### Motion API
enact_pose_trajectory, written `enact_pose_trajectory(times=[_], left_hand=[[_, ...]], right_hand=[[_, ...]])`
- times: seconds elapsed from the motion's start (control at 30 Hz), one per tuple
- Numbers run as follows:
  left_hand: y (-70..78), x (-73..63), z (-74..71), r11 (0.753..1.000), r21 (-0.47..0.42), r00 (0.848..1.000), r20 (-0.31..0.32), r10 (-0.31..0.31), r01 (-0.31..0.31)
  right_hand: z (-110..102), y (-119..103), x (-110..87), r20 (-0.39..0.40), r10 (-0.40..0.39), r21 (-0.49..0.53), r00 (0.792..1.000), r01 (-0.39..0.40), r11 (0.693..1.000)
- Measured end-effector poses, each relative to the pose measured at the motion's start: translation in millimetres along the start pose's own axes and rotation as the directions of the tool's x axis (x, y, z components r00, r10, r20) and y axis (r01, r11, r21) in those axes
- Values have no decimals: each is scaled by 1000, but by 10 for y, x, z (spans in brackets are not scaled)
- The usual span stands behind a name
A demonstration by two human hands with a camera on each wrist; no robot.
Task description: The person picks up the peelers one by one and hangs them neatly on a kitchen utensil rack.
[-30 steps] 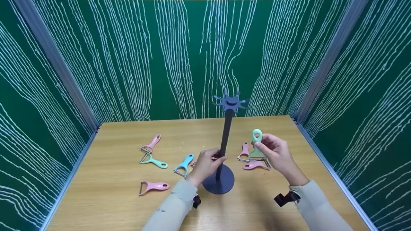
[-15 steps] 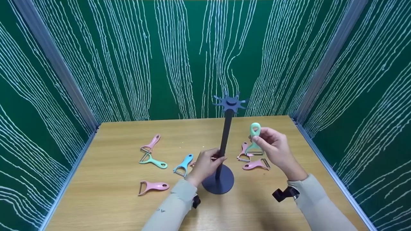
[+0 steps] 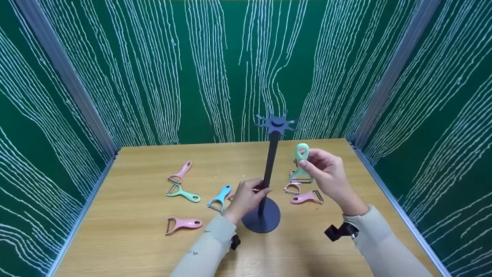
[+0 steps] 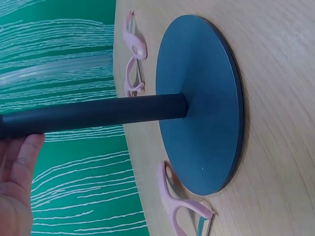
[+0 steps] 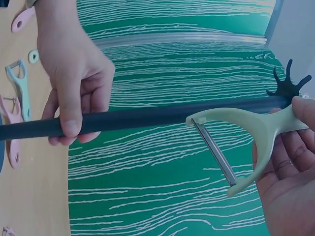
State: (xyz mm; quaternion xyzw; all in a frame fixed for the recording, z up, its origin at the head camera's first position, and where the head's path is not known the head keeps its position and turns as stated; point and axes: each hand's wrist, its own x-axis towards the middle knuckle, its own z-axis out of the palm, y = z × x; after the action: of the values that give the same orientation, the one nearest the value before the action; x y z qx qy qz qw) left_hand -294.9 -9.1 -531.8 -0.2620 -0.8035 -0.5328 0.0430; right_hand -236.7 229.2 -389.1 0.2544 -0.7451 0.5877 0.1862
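Observation:
My left hand (image 3: pixel 248 197) grips the dark post of a rack (image 3: pixel 271 161) with fingers and thumb around it. The rack has a round base (image 4: pixel 197 142) and a star-shaped top with several hooks (image 3: pixel 277 122). Right of the post, my right hand (image 3: pixel 326 173) pinches a light green peeler (image 5: pixel 261 128) by its handle. The peeler hangs upright, its handle hole at the top and its blade at the bottom, in the air below hook height. Part of a pink peeler (image 3: pixel 293 188) on the table is hidden behind it.
On the right lies another pink peeler (image 3: pixel 306 197). To the left are a blue peeler (image 3: pixel 220 198), a green peeler (image 3: pixel 184 193) and two pink peelers, one (image 3: pixel 180 172) farther back, one (image 3: pixel 184 224) nearer. A further pink peeler (image 4: pixel 172 201) lies by the base, mostly hidden in the head view.
My right hand has lifted the green peeler and carried it slightly left, toward the post. The pink peeler lying at right shows fully now. The left hand and the rack have stayed put.

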Motion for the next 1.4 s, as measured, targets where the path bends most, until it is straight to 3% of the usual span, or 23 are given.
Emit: enact_pose_trajectory(times=[0.37,0.77,1.0,1.13,1.4], left_hand=[[-5,-9,6,999,-7,999,-17,36,-36],[20,-17,-19,1000,0,1000,1,-20,20],[25,-5,-21,1000,0,1000,-11,-14,14],[29,0,-22,1000,-10,1000,-9,-15,15],[-2,21,-3,999,8,999,-22,45,-45]], right_hand=[[72,-67,90,16,-60,115,998,58,992],[191,-245,176,50,-61,178,997,51,983],[252,-303,235,43,-14,127,999,8,992],[280,-283,269,27,32,148,999,-36,988],[318,-238,306,16,131,242,991,-131,961]])
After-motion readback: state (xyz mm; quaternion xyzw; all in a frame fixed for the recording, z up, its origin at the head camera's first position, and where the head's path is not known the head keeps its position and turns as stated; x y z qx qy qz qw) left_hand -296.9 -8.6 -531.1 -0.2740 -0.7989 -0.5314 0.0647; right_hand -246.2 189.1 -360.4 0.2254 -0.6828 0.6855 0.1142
